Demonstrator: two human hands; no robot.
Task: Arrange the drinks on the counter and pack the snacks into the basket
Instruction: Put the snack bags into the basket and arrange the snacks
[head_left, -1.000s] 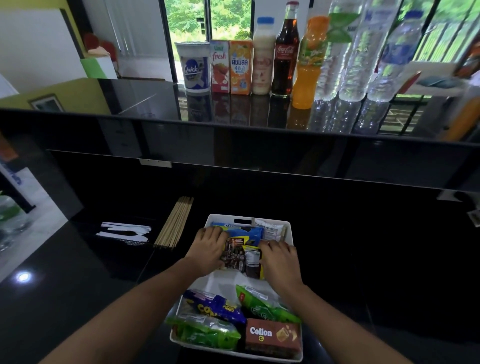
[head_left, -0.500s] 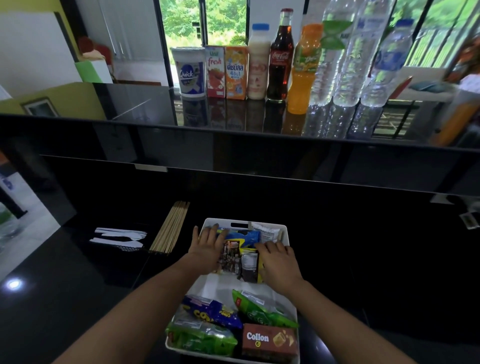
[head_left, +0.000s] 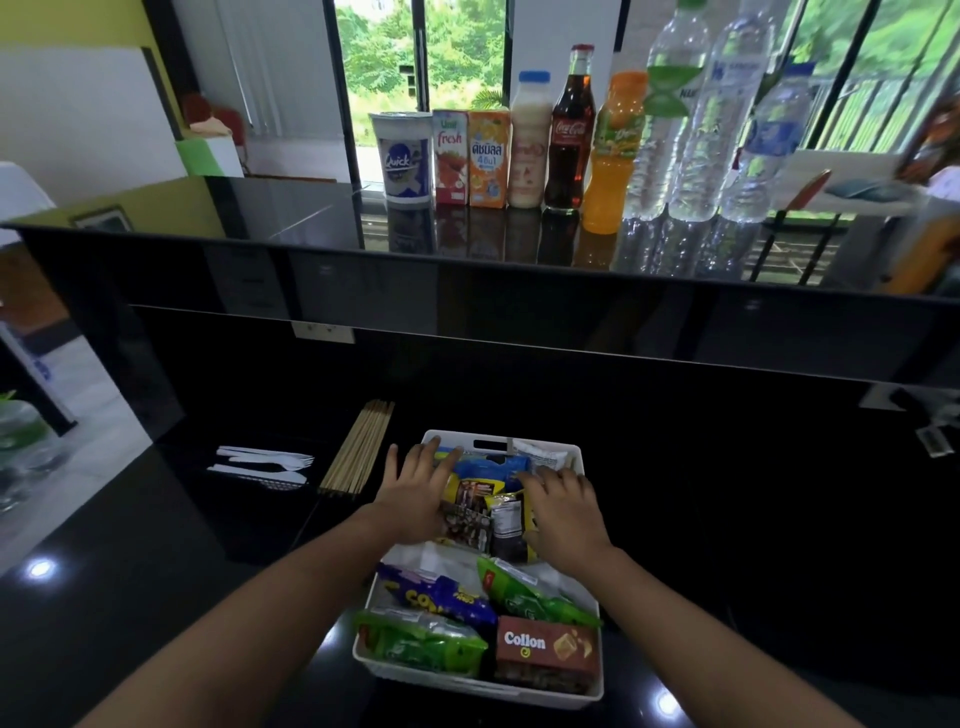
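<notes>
Head view, left to right. White plastic cutlery (head_left: 262, 467) lying flat toward left part of lower black counter (head_left: 156, 545); bundle of wooden skewers (head_left: 358, 449) just right of it, near far left corner of basket, not touching it. White basket (head_left: 592, 691) on lower counter, centre, long side running away from camera. Left hand (head_left: 418, 493) over far left part of basket, palm down, fingers spread, fingertips reaching far rim, palm lying on dark snack packet (head_left: 470, 512); right hand (head_left: 563, 512) opposite, palm down on same heap, fingers loosely spread toward far right corner; nothing pinched by either hand. Blue packet (head_left: 493, 465) and pale wrapper (head_left: 543, 452) wedged against far wall beyond fingers. Near end of basket: green bag (head_left: 421, 642) at near left corner; blue-and-yellow bag (head_left: 439, 597) just behind it; second green bag (head_left: 535, 597) to right; brown Collon box (head_left: 545, 649) at near right corner, touching rim. Upper counter (head_left: 291, 218), far edge, drinks in one tight row: Quick cup (head_left: 402, 158); red carton (head_left: 450, 158); orange carton (head_left: 487, 158); milky bottle (head_left: 529, 143); cola bottle (head_left: 570, 132); orange juice bottle (head_left: 613, 156); three clear water bottles (head_left: 701, 119) at right end.
</notes>
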